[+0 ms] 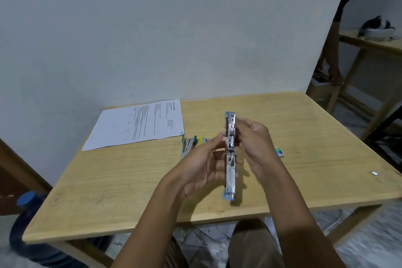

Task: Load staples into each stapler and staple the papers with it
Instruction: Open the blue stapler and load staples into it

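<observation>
White printed papers (139, 124) lie far left on the pale wooden table (121, 183), with green and yellow staplers (191, 143) beside them. Above the table, the left hand (201, 160) pinches the unfolded silver, blue-tipped stapler (230, 159). The right hand (255, 137) curls its fingers round the stapler's upper half.

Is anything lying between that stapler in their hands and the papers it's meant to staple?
Yes: a few other staplers lie on the table just off the papers' near right corner, between them and the held stapler. Lifted, it could probably pass over them.
</observation>
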The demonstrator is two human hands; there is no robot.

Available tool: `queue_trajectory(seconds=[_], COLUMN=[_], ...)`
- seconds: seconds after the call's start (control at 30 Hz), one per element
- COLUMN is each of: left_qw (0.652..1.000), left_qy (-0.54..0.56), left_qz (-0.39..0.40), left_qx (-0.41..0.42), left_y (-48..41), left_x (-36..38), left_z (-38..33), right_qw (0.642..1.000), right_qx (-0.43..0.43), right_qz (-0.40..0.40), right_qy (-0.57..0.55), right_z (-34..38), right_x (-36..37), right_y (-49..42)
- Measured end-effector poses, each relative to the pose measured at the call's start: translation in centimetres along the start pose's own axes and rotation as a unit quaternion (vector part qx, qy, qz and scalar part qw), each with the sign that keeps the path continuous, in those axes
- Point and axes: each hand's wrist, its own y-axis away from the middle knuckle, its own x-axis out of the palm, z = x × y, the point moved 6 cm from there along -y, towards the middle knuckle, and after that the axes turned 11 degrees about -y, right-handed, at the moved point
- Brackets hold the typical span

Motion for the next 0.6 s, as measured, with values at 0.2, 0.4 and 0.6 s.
queue_trajectory(seconds=[0.2, 0.4, 0.6], left_qw=[0.984, 0.984, 0.987], left_qy=[0.154, 0.161, 0.142], left_qz=[-0.057, -0.047, -0.052], left_qx=[0.074, 0.062, 0.054], left_y=[-1.5, -1.4, -1.2], left_x=[0.3, -0.9, -1.1], left_z=[-0.1, 0.9, 0.7], right_qw=[0.979, 0.904, 0.873], right_qx=[-0.138, -0.297, -0.325], right_qz=[-0.017, 0.035, 0.051], right_qy=[0.147, 0.305, 0.36], right_z=[0.6, 0.6, 1.1], right_x=[1.0, 2.3, 2.5], right_y=[0.6, 2.4, 2.2])
